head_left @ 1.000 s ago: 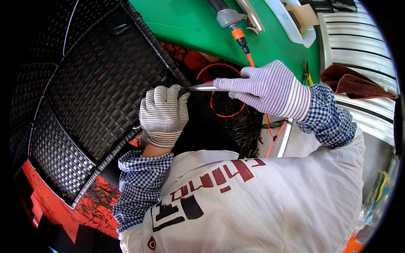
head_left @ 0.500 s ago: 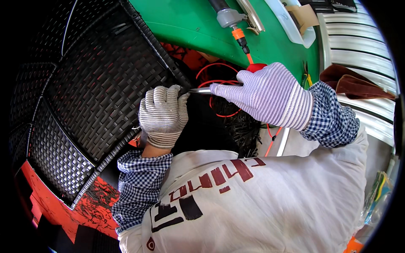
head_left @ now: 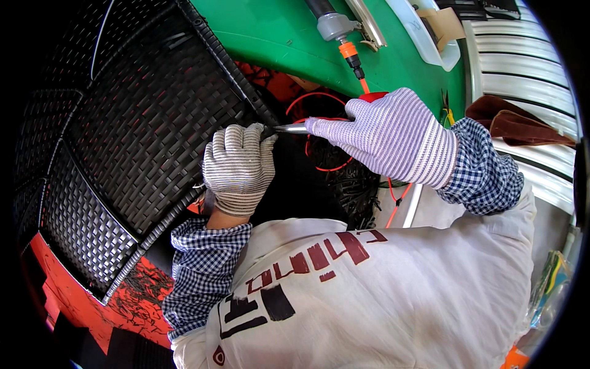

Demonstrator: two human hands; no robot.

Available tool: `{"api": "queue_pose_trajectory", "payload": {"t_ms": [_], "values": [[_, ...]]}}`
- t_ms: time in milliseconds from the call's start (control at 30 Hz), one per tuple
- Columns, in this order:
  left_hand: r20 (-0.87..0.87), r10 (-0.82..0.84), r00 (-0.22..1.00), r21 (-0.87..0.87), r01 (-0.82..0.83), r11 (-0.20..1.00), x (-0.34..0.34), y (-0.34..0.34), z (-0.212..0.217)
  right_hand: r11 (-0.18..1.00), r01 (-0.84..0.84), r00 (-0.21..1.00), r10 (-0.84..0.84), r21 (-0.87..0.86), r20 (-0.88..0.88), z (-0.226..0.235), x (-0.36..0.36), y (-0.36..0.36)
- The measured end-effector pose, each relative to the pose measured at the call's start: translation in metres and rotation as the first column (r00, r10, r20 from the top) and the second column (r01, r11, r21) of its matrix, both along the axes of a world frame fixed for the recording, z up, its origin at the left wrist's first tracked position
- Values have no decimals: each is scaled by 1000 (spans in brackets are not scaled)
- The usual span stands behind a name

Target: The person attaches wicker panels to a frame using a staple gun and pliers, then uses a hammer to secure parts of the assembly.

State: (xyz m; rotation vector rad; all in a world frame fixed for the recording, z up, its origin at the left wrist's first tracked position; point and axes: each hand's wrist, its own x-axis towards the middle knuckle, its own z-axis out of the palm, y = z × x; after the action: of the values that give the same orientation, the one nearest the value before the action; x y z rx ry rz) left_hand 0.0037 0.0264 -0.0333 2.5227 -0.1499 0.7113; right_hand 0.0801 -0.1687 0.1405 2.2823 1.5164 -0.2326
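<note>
A large black woven wicker panel [head_left: 129, 141] fills the left of the view, tilted against a green table [head_left: 276, 37]. My left hand [head_left: 238, 167], in a striped work glove, grips the panel's right edge. My right hand [head_left: 393, 135], also gloved, is closed on a tool with a red body and a thin metal tip [head_left: 290, 128]. The tip points left and touches the panel edge right by my left fingers. A thin orange hose [head_left: 319, 117] loops under the tool.
On the green table lie a grey air tool with an orange fitting [head_left: 337, 29] and a white tray [head_left: 430, 37]. A pile of black strip offcuts [head_left: 350, 184] sits below my right hand. Corrugated metal [head_left: 522, 80] and a brown cloth [head_left: 516, 120] are at right.
My right hand has shifted slightly up and left with the tool, keeping the tip at the panel edge. My left hand has stayed in place.
</note>
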Motion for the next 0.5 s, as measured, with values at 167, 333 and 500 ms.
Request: {"api": "queue_pose_trajectory", "payload": {"t_ms": [167,333,500], "values": [[18,4,1000,1,-4,1000,-1,2,-2,1000,10,1000,-10,-8,-17,0,1,4],[37,-21,999,-27,22,999,2,-2,0,999,15,999,-14,-42,34,8,-4,6],[14,8,1000,-17,-8,1000,-1,1,-2,999,-10,999,8,-36,-51,2,7,12]]}}
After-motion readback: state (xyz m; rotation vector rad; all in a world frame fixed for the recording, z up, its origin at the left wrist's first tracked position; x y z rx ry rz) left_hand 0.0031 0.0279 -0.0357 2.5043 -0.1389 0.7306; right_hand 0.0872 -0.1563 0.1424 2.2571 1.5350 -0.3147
